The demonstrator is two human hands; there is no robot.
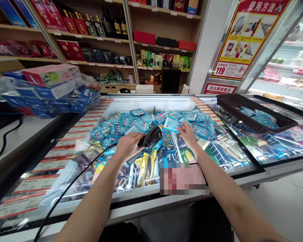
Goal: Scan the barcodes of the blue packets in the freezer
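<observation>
My left hand [128, 145] is closed round a black handheld barcode scanner [151, 137], whose black cable [65, 193] trails down to the lower left. My right hand [187, 133] pinches a small light-blue packet [170, 124] by its edge, just in front of the scanner's head. Both hands hover over the glass lid of a chest freezer [229, 158]. A heap of several similar blue packets [131, 126] lies spread on the lid just beyond my hands.
A black plastic tray [242, 112] holding more blue packets sits on the freezer at the right. A stack of bagged blue and pink boxes [50, 89] stands at the left. Wooden shelves of goods [111, 40] fill the back wall. A poster [247, 37] hangs at right.
</observation>
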